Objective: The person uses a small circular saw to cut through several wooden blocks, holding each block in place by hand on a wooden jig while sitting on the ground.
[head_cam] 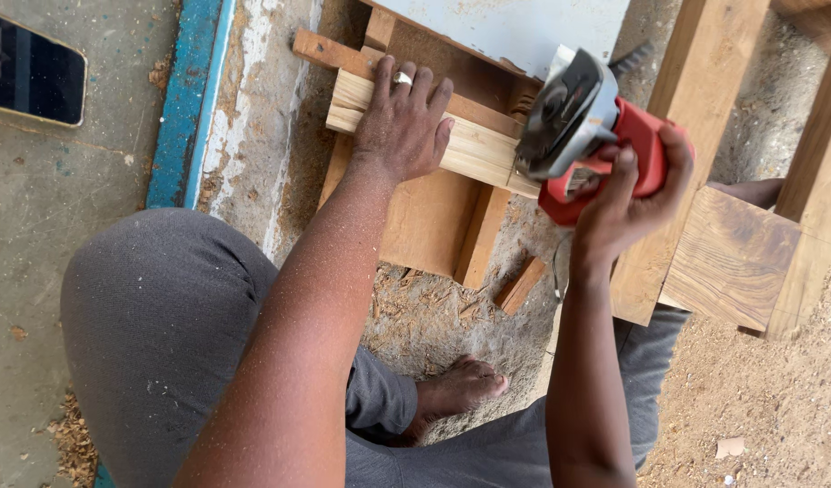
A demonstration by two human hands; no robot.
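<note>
The person wears grey trousers [153,334], dusted with pale specks. Both arms are bare, with no sleeves, and fine sawdust sticks to them. A silver ring [403,79] sits on one finger of the left hand [402,122]. One foot [460,387] is bare.

- Circular saw [605,145]: bright red body, dull silver-grey metal guard, at 1 o'clock.
- Wood strip [474,145]: pale cream with fine straight grain lines, at 12 o'clock.
- Board [429,221] beneath it: warm orange-brown.
- Wood block [730,258]: brown with darker wavy streaks, at 3 o'clock.
- Trousers [153,325]: charcoal grey, speckled with pale dust, at 8 o'clock.
- Painted edge [185,99]: turquoise-blue, chipped white, at 10 o'clock.
- Phone [28,72]: glossy black, at 10 o'clock.
- Ring [403,79]: silver.
- Sawdust [759,398]: sandy tan.
</note>
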